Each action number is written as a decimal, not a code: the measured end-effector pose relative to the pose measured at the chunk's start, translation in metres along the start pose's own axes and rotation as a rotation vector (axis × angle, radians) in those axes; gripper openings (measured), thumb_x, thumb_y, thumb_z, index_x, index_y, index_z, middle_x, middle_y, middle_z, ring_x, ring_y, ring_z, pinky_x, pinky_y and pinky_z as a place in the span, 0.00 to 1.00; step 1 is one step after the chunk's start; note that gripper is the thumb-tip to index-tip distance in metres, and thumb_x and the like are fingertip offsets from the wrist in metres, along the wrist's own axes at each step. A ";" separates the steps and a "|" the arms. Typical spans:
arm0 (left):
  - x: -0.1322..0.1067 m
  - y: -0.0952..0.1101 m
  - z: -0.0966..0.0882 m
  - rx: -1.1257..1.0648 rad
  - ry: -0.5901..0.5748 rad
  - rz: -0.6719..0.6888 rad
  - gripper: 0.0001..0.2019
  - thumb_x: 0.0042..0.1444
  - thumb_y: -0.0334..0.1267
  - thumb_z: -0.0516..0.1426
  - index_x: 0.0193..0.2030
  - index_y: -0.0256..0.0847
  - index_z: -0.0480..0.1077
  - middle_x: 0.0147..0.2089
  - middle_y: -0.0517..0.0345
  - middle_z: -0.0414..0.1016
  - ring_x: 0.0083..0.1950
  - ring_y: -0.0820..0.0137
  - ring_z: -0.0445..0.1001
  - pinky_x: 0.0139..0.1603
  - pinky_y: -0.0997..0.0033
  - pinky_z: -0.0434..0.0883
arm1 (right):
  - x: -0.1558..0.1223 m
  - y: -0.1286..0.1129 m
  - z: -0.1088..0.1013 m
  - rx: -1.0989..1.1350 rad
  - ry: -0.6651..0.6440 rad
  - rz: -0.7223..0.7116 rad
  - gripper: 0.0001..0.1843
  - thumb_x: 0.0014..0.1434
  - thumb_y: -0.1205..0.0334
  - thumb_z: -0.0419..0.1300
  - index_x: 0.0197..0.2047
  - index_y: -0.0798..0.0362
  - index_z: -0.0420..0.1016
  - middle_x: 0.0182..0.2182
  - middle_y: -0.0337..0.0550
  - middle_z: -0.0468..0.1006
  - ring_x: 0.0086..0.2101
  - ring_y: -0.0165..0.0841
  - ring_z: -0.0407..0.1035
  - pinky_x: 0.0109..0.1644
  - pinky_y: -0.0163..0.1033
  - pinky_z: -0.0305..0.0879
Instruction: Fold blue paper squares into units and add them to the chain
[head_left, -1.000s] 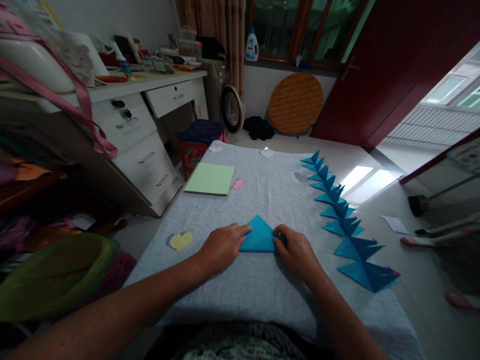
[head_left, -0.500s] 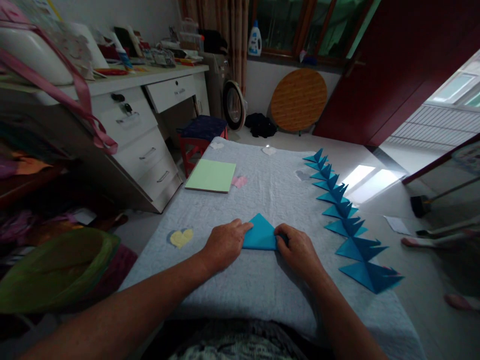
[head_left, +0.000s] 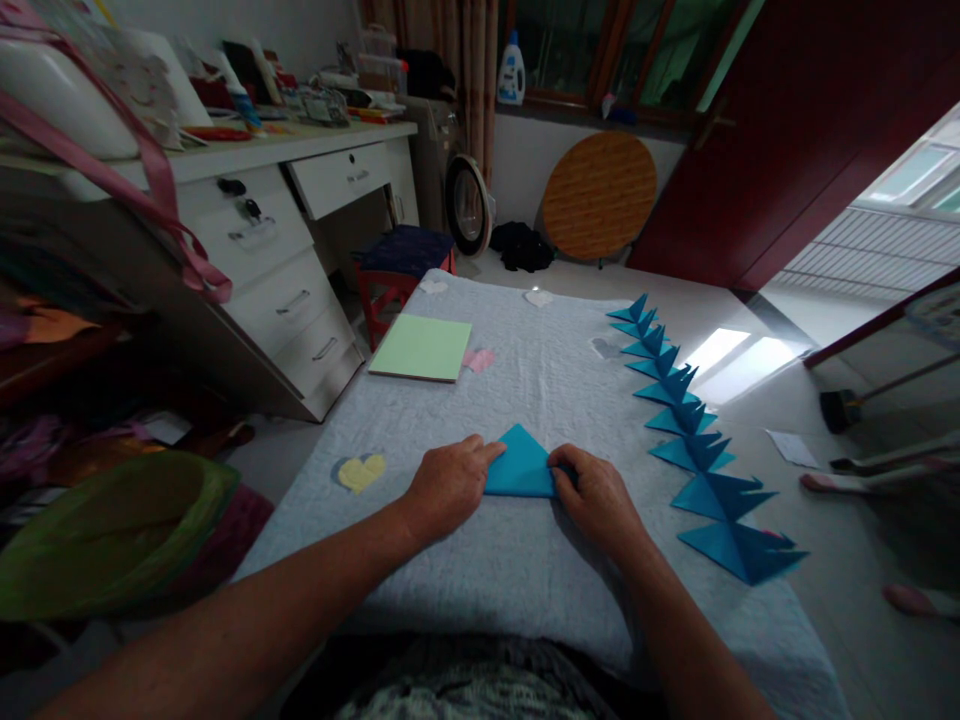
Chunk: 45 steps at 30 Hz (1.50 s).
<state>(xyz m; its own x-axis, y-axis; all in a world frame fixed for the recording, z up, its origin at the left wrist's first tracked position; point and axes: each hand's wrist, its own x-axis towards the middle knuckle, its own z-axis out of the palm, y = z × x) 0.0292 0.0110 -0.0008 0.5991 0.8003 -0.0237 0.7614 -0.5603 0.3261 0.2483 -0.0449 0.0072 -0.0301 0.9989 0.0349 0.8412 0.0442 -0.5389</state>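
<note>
A blue sheet of origami paper [head_left: 519, 466], folded into a triangle with its peak pointing away from me, lies on the cloth-covered table. My left hand [head_left: 452, 480] holds its left corner, the index finger resting on top and the corner itself hidden. At the other corner, my right hand [head_left: 594, 492] has its fingers closed in a pinch on the edge. A row of folded blue paper pieces [head_left: 699, 452], with pointed tips sticking up, runs along the table's right side. Farther off on the left lies a stack of light green paper [head_left: 421, 348].
The grey tablecloth [head_left: 555, 390] carries heart patches. A bin with a green liner [head_left: 112, 530] stands to the left, near the white desk [head_left: 277, 270]. Beyond the table are a red stool [head_left: 405, 262] and an open washing machine door [head_left: 469, 205]. Another person's feet [head_left: 919, 600] show at right.
Both hands keep their places on the blue paper. The view has shifted very slightly; nothing else visibly moves.
</note>
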 end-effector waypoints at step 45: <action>0.004 -0.002 0.002 -0.010 0.007 -0.010 0.21 0.64 0.29 0.49 0.62 0.45 0.69 0.48 0.54 0.77 0.43 0.65 0.78 0.45 0.66 0.72 | 0.002 -0.001 -0.001 0.020 -0.006 0.043 0.12 0.60 0.62 0.50 0.39 0.52 0.74 0.32 0.44 0.79 0.33 0.37 0.72 0.40 0.39 0.59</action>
<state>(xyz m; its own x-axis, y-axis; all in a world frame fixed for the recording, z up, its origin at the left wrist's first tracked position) 0.0308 0.0151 -0.0029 0.5899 0.8072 -0.0201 0.7647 -0.5505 0.3350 0.2479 -0.0425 0.0085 0.0024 1.0000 0.0058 0.8306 0.0012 -0.5568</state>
